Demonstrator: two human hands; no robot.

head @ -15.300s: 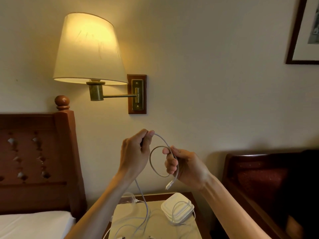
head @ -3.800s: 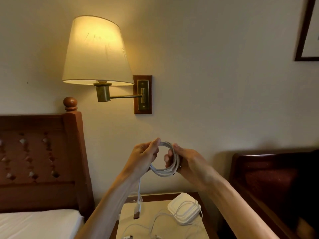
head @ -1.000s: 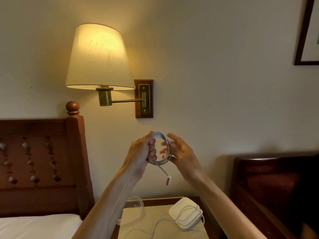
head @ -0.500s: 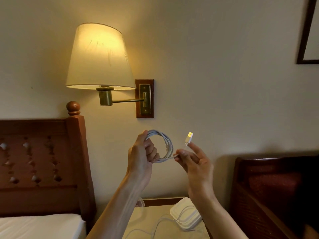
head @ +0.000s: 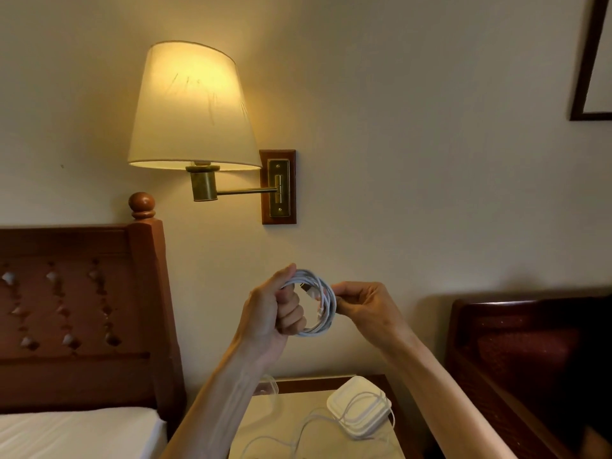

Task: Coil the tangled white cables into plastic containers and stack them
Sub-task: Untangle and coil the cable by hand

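Observation:
A white cable is wound into a small round coil held up in front of the wall. My left hand grips the coil's left side with fingers curled through the loop. My right hand pinches the coil's right side. The cable's plug end lies inside the loop. Below, on the bedside table, stacked white plastic containers lie with a loose white cable draped over them. A clear plastic container shows partly behind my left forearm.
A lit wall lamp hangs above my hands. A wooden headboard and white bed stand at the left. A dark wooden chair stands at the right. A picture frame hangs at the top right.
My right hand has brought the plug end, held up beside the coil half a second ago, into the loop and now pinches the coil's right side. The coil stays in my left hand.

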